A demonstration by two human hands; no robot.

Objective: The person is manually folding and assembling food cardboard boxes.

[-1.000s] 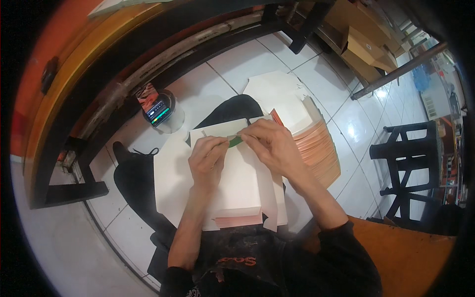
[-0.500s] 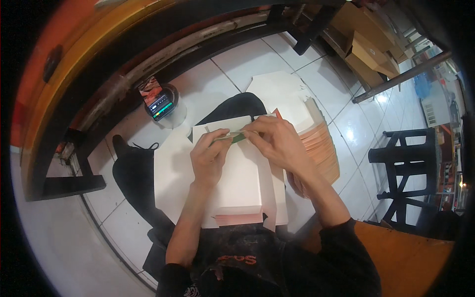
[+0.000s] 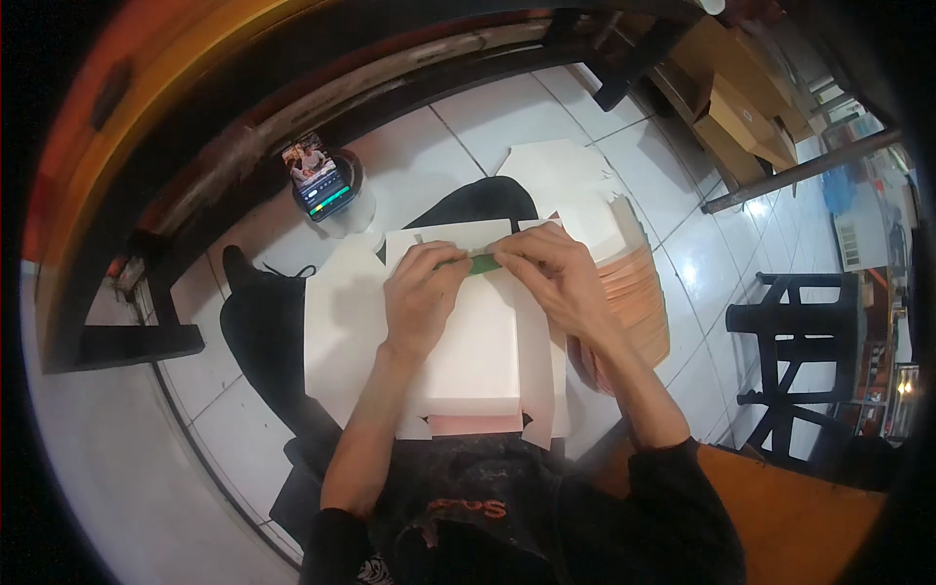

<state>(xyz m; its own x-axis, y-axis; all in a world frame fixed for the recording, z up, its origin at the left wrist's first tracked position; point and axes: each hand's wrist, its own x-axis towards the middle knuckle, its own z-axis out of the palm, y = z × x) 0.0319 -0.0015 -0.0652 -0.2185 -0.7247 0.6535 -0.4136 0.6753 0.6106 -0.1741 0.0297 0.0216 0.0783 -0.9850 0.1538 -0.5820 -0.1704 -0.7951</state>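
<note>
On my lap lies a white cardboard box blank (image 3: 473,351), partly folded, with a shallow raised wall along its near side and flaps spread out. My left hand (image 3: 421,297) has its fingers closed at the far edge of the blank. Opposite it, my right hand (image 3: 558,278) pinches the same far edge, the fingertips close to those of the left. Between them shows a green strip (image 3: 483,264), which looks like the printed outer face of the folded flap. The fingers cover part of this fold.
To the right stands a stack of flat box blanks (image 3: 629,302) on the white tiled floor. A phone (image 3: 322,180) leans on a round container (image 3: 346,210) at the far left. A black stool (image 3: 795,322) is at the right, and brown cartons (image 3: 746,122) lie at the far right.
The fingers have shifted slightly along the far flap, and more of its green face shows between them. The left hand lies flatter over the edge. The view has tilted a little.
</note>
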